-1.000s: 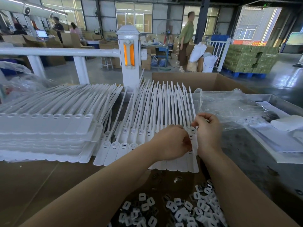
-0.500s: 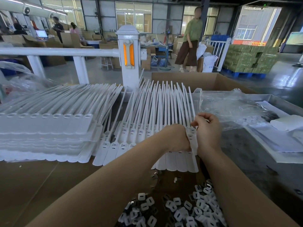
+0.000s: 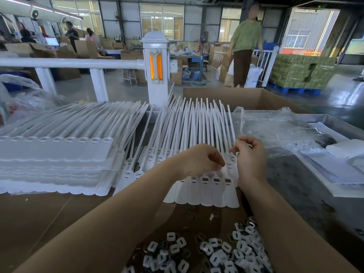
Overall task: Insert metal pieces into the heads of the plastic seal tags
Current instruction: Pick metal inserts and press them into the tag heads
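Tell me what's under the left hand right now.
Under the left hand lies the fanned row of white seal tags; four open head slots show just below it. Heads directly beneath the hand are covered.

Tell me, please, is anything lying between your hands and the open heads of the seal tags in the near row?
Nothing visible does. The left hand and right hand hover just above the strip of seal tags, and the open heads lie uncovered right below them. Whether either hand holds a metal piece cannot be told.

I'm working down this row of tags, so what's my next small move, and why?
Probably lower the left hand to the open slots in the row of white plastic seal tags and seat a piece: several heads show empty openings just below its curled fingertips.
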